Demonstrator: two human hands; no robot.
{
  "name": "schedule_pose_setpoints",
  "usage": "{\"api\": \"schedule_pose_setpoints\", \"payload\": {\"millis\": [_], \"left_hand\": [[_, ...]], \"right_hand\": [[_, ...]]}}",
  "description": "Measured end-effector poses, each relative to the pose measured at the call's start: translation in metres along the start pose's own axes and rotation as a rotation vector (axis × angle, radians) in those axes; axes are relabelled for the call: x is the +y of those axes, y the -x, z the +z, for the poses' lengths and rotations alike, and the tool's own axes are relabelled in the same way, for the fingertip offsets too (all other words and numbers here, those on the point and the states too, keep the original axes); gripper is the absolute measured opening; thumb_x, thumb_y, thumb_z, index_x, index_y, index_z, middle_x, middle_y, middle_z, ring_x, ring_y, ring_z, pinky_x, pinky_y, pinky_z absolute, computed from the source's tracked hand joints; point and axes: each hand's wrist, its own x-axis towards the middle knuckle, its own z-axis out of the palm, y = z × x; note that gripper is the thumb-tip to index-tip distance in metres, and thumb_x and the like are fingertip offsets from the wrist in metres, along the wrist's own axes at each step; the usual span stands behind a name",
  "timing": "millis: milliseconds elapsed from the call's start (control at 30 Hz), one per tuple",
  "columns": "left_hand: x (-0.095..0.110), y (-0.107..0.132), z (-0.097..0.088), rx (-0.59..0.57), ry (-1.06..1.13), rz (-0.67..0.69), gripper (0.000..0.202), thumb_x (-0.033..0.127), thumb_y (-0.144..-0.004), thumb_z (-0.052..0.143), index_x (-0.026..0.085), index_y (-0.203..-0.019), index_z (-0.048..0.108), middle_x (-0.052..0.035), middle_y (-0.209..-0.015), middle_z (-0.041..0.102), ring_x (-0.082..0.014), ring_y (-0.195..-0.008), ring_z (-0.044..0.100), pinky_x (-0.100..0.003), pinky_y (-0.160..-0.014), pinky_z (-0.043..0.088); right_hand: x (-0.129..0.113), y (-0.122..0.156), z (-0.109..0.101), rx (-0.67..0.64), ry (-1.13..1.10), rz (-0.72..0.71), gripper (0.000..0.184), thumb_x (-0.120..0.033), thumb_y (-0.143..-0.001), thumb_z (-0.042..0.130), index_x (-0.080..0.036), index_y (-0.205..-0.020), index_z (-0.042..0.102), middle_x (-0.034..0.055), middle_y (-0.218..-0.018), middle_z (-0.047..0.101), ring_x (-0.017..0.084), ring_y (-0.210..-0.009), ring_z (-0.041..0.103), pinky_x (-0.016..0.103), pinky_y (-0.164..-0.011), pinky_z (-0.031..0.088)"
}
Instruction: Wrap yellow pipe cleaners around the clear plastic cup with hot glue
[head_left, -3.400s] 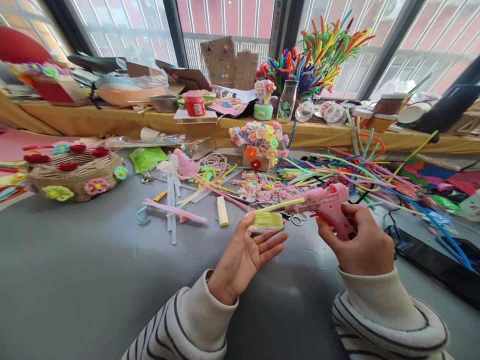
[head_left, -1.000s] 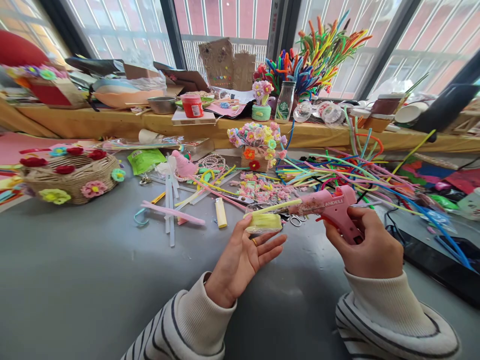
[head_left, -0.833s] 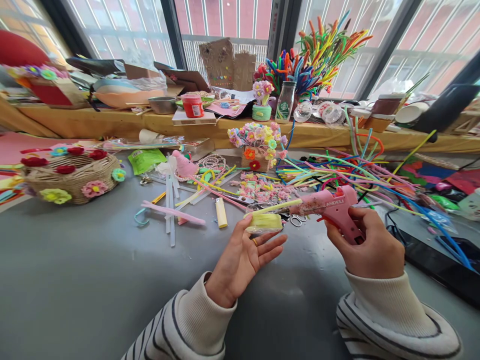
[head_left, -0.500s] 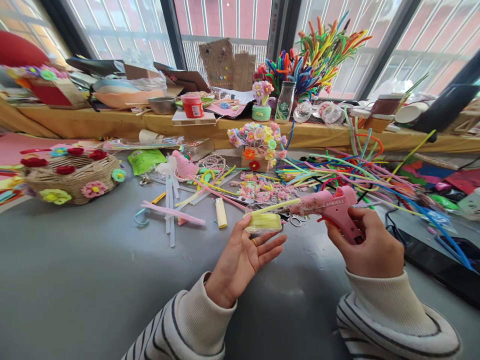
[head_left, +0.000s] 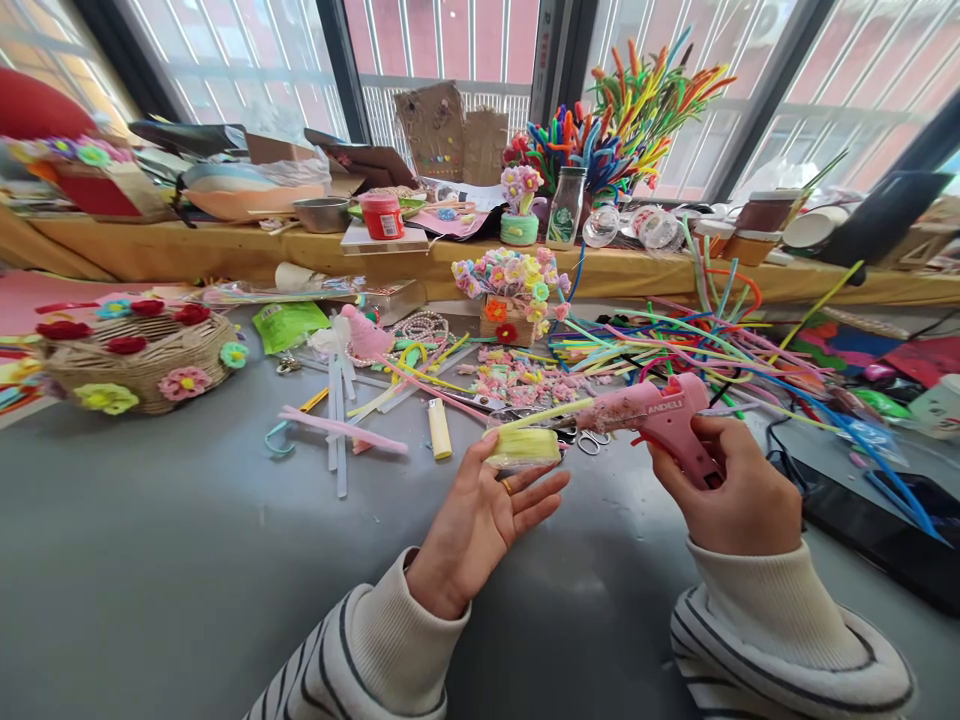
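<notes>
Yellow pipe-cleaner roll (head_left: 523,447): a flat, fuzzy coil held above the table (head_left: 150,560), pinched at the tips of the thumb and forefinger of the left hand (head_left: 480,510). That hand is palm up, its other fingers loosely spread below the roll. A loose yellow tail runs from the roll up toward the right hand.

Pink glue gun (head_left: 660,415): the right hand (head_left: 739,490) is wrapped tight round the grip. The barrel lies nearly level and points at the roll, its nozzle close to the roll's right edge; contact cannot be confirmed. The two hands are apart, with the roll and the gun between them.

Surroundings: small scissors (head_left: 589,438) lie on the table just beyond the gap between the hands. A yellow lighter (head_left: 439,429) lies beyond and left of the left hand, with clear glue sticks (head_left: 335,420) further left. A woven basket (head_left: 135,350) trimmed with flowers stands well off to the left. A spread of coloured pipe cleaners (head_left: 675,345) lies beyond the right hand. A dark flat device (head_left: 877,530) lies to the right of the right hand.
</notes>
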Motion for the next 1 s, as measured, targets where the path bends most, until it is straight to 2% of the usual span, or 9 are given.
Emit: {"api": "schedule_pose_setpoints", "payload": {"millis": [567, 1000], "left_hand": [[0.0009, 0.0002, 0.0014, 0.000, -0.006, 0.009, 0.053, 0.043, -0.080, 0.044, 0.010, -0.121, 0.039, -0.0153, -0.104, 0.058, -0.0208, -0.087, 0.062, -0.025, -0.071, 0.050], [0.0003, 0.0002, 0.0019, 0.003, -0.016, 0.005, 0.056, 0.044, -0.079, 0.044, 0.011, -0.123, 0.037, -0.0160, -0.108, 0.058, -0.0199, -0.086, 0.063, -0.025, -0.070, 0.049]], "right_hand": [[0.0017, -0.0007, -0.0008, -0.036, -0.017, 0.035, 0.032, -0.039, -0.067, 0.057, -0.015, -0.089, 0.056, 0.0061, -0.072, 0.064, 0.017, -0.059, 0.059, 0.025, -0.055, 0.042], [0.0041, -0.0004, 0.0018, -0.017, -0.024, 0.022, 0.032, -0.044, -0.068, 0.053, -0.017, -0.086, 0.056, 0.0056, -0.070, 0.064, 0.018, -0.056, 0.058, 0.027, -0.053, 0.041]]}}
